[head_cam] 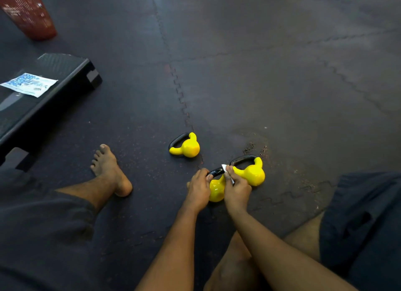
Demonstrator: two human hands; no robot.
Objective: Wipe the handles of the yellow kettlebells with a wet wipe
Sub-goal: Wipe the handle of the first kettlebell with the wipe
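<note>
Bare forearms nearest | left grip [198,188] clamped round black handle [215,172] of near kettlebell [216,190], on floor beside mat seam | right grip [237,188] pinches wet wipe [224,167] against handle | step: wiping | next, I judge: slide wipe along, holding firmly.

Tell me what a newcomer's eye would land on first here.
Bright yellow against the dark floor mat, three kettlebells catch the eye at centre: the far kettlebell, the right kettlebell, and the near kettlebell between the hands. The left hand grips its black handle while the right hand holds a white wet wipe against it. At far left, a blue-and-white packet lies on a black step platform.
</note>
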